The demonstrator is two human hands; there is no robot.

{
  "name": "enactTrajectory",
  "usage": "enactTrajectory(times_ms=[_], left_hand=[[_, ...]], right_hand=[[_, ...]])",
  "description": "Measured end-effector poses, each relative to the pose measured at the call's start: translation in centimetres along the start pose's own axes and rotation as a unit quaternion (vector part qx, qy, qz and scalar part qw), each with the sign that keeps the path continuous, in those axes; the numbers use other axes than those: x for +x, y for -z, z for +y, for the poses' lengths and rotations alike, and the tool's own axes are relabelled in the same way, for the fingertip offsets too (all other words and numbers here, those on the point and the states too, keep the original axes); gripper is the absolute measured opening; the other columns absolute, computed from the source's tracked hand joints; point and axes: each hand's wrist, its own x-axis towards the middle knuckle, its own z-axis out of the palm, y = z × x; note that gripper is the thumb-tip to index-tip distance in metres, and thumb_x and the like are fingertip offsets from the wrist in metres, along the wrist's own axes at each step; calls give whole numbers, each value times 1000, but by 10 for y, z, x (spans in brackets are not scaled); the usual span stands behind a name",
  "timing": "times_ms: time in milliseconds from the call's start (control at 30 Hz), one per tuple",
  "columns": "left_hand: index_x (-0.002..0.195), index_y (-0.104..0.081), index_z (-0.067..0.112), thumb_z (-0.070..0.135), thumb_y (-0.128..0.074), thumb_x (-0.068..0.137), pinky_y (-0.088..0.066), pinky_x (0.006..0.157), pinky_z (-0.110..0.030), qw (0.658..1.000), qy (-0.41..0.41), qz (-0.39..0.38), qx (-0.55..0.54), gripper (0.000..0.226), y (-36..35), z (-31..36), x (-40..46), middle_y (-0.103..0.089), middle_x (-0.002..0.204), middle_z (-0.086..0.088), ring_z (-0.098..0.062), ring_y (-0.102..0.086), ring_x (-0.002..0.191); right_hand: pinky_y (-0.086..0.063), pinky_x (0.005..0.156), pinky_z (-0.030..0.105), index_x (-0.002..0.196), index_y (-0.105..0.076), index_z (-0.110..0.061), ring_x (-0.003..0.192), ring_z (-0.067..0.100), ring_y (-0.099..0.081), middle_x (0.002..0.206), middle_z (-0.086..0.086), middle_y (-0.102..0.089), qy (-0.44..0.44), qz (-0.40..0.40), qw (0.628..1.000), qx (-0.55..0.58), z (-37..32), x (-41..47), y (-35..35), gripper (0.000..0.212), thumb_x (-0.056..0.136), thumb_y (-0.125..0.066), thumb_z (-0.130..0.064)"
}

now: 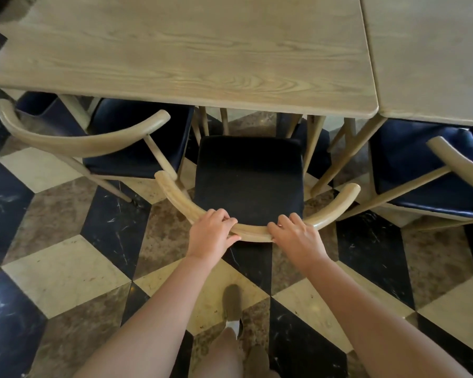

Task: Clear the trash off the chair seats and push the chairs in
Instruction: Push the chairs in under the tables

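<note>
Standing behind the middle chair (249, 184), we are looking down at its dark seat, which is sitting bare, with its front edge near the near edge of the wooden table (180, 55) and not tucked under it. Table legs are showing just past the seat's front corners, one close to the right front corner. A second chair (99, 137) is sitting at the table's near left corner, seat partly under the tabletop, its curved backrest angled toward us and its right end just beside the middle chair's left arm end. A third chair (432, 170) is sitting under the near edge of the neighbouring table (432, 50) on the right, well clear of the middle one. Checkered floor (66, 268) is running under everything, and a shoe (232, 306) is planted just behind the middle chair.

We are wrapping our left hand (212, 236) around the curved backrest rail (254, 231) left of its centre, fingers curled over the top, thumb underneath. Our right hand (298, 238) is gripping the same rail right of centre, fingers over the top edge. Both hands are closed on the rail, slightly apart.
</note>
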Motion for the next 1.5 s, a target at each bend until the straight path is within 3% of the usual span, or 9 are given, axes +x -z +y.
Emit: enactTrajectory(times_ms=[233,400,667,833,1000,1267,1400,1500], left_hand=[[101,-71,13,34,-78,70,-51,63,-30,1000,-17,-10,9,38,12,-28,53,-66,91,-4,-20,-60,83],[99,-71,12,32,-80,68,-54,65,-31,1000,-18,-2,3,38,16,-34,92,-67,90,-5,-20,-61,81],[99,-71,10,28,-82,66,-53,67,-30,1000,-10,-2,4,39,22,-41,142,-65,86,-5,-20,-61,80],[98,-71,9,28,-82,65,-53,64,-30,1000,-16,-3,3,39,20,-36,162,-66,85,-5,-20,-61,78],[94,-72,11,30,-83,64,-53,60,-31,999,-36,0,10,38,20,-38,172,-67,84,-4,-21,-62,76],[96,-72,12,32,-82,65,-55,66,-32,999,-48,20,13,38,13,-43,168,-69,87,-5,-22,-63,80],[96,-71,11,32,-81,66,-54,68,-33,998,-51,29,19,39,9,-44,166,-67,87,-6,-23,-62,81],[103,-68,10,32,-77,72,-53,75,-35,999,-44,5,22,39,15,-41,167,-66,94,-8,-25,-61,88]], right_hand=[[-52,62,31,114,-53,-18,84,20,-52,101,5,-59,-17,23,1000,4,11,50,7,51,71,-79,-17],[-44,44,28,95,-60,-14,67,21,-52,79,5,-58,-23,63,998,7,31,84,13,58,46,-90,-11],[-40,40,26,90,-62,-12,63,22,-52,74,5,-58,-7,100,995,2,57,127,26,60,37,-91,-7],[-46,43,29,92,-62,-11,64,24,-54,77,7,-60,-1,107,994,6,75,139,30,62,37,-92,-8],[-42,39,28,91,-60,-11,62,23,-51,74,6,-57,3,118,993,6,85,145,31,63,37,-89,-3],[-41,41,27,90,-59,-11,61,22,-49,73,5,-56,6,136,991,5,84,146,27,55,44,-88,-4],[-34,42,25,85,-60,-14,63,21,-51,73,3,-57,-7,136,991,-6,83,145,25,49,46,-90,-12],[-39,44,26,85,-61,-16,65,19,-53,74,1,-58,-28,112,993,2,79,147,28,46,50,-90,-19]])
